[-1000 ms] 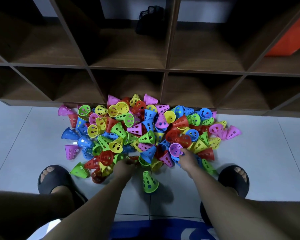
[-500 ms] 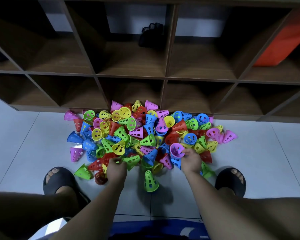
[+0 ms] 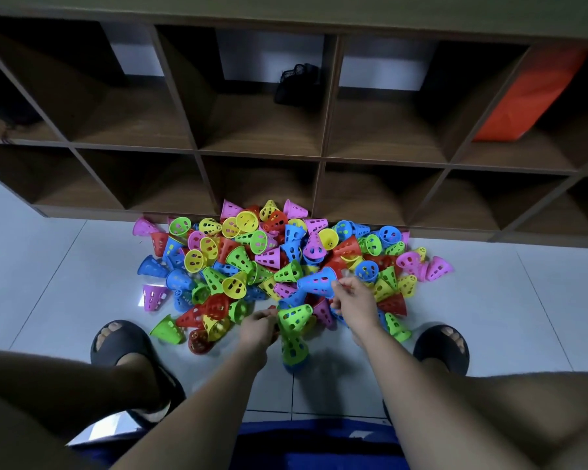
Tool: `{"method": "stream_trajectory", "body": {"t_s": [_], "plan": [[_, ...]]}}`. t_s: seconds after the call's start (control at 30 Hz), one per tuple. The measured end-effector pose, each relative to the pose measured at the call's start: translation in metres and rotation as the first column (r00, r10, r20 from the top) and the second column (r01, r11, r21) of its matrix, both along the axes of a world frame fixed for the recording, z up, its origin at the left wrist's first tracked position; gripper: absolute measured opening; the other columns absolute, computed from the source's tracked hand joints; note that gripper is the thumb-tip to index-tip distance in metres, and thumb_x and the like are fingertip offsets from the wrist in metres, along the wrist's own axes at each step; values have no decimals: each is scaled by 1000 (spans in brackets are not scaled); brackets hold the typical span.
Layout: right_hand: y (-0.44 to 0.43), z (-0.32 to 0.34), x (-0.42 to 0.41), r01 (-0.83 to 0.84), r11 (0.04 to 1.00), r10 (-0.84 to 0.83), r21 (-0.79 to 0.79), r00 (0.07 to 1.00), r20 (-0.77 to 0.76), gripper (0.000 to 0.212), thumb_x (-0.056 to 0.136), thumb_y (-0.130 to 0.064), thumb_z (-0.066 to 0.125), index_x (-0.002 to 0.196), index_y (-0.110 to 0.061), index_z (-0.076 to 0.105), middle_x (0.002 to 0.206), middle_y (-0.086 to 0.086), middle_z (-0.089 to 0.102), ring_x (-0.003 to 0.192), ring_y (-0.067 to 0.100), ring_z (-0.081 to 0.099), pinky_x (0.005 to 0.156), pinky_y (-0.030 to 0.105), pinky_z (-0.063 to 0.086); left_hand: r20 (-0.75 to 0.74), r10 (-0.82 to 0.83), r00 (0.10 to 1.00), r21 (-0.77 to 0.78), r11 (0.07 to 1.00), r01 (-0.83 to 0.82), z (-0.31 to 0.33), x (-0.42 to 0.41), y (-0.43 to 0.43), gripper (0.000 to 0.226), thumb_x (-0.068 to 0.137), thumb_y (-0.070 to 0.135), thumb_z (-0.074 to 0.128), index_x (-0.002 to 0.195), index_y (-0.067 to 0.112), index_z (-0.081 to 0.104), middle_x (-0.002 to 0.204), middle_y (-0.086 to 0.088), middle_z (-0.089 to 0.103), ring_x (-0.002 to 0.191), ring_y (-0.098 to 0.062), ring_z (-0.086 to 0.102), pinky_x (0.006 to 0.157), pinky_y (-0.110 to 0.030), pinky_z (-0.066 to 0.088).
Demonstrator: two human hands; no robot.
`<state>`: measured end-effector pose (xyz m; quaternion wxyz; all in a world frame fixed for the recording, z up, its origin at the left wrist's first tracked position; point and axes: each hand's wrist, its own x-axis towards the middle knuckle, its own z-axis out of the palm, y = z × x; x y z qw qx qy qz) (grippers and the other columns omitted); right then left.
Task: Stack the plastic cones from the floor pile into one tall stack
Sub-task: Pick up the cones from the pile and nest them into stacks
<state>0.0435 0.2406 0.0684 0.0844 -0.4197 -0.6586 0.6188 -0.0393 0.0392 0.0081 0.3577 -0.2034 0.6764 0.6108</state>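
Observation:
A pile of small perforated plastic cones (image 3: 269,256) in pink, yellow, green, blue and red lies on the tiled floor against the shelf base. Near me a short stack stands upright: a green cone (image 3: 294,347) on a blue one. My left hand (image 3: 257,329) holds another green cone (image 3: 294,318) by its rim, tilted just above that stack. My right hand (image 3: 352,303) pinches the rim of a blue cone (image 3: 318,283), lifted on its side over the pile's front edge.
A dark wooden cubby shelf (image 3: 319,157) rises behind the pile, with a black object (image 3: 296,84) and an orange bag (image 3: 530,96) in its compartments. My feet in black slippers (image 3: 119,340) (image 3: 443,346) flank the stack on pale floor tiles.
Both hands have lifted out of the pile, the left with a green cone, the right with a blue one. The left hand's green cone now hangs over the standing green cone.

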Motion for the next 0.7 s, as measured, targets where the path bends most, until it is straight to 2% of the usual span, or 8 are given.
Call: {"method": "stream_trajectory", "body": {"t_s": [0.07,0.17,0.23,0.3,0.4,0.53,0.6,0.7], "plan": [[-5,1,2,60,986,-65,-157,998,-27,18,104,-24,65,94,-10,65,64,2,60,58,18,56,59,34,48,31,24,999,-14,1000,-23,-5,5,-2,15,101,5,61,105,7,75,101,-18,72,82,-23,63,71,-32,55],[-8,-2,3,111,897,-138,-427,990,-35,20,104,-23,64,89,-11,61,62,3,53,57,20,52,58,33,44,101,43,994,-25,999,-41,-11,12,-6,21,99,2,59,103,5,80,79,-8,65,65,-16,54,60,-28,47],[-11,-2,5,74,841,-99,-537,995,-17,19,105,-22,61,90,-11,59,62,1,51,57,17,50,60,31,45,146,60,988,-36,998,-55,-15,14,-8,23,99,2,58,101,5,81,66,-4,62,56,-14,49,53,-26,41],[-16,-3,7,25,800,-22,-600,1000,13,14,107,-21,58,99,-9,60,62,-1,49,59,16,50,63,31,44,184,75,980,-48,997,-67,-16,15,-8,18,98,1,61,95,2,78,60,-4,61,53,-15,49,49,-25,41],[-24,-14,11,3,762,73,-647,993,90,7,107,-18,57,106,-12,60,63,-2,47,63,16,49,63,31,43,204,26,979,-54,998,-15,-15,19,-10,11,93,-3,66,89,-1,76,62,-8,62,52,-17,55,49,-25,49],[-34,-34,22,-4,744,190,-668,960,206,10,106,-19,58,97,-15,56,63,-2,48,61,15,52,61,29,44,207,-12,978,-43,999,21,-23,25,-14,13,99,0,64,103,-3,76,76,-14,70,65,-21,64,55,-28,56],[-39,-45,28,-4,761,222,-648,941,255,6,106,-20,58,105,-15,59,62,-2,50,61,15,54,62,29,44,209,-43,977,-59,997,56,-27,26,-16,17,101,-3,58,109,-2,73,87,-19,70,70,-23,65,55,-28,57],[-45,-59,35,-29,815,265,-579,907,327,18,107,-20,55,120,-9,62,65,-1,56,63,15,59,58,27,47,217,-140,966,-100,981,165,-31,29,-19,19,99,-3,56,111,4,70,99,-21,72,80,-25,68,59,-29,54]]}}
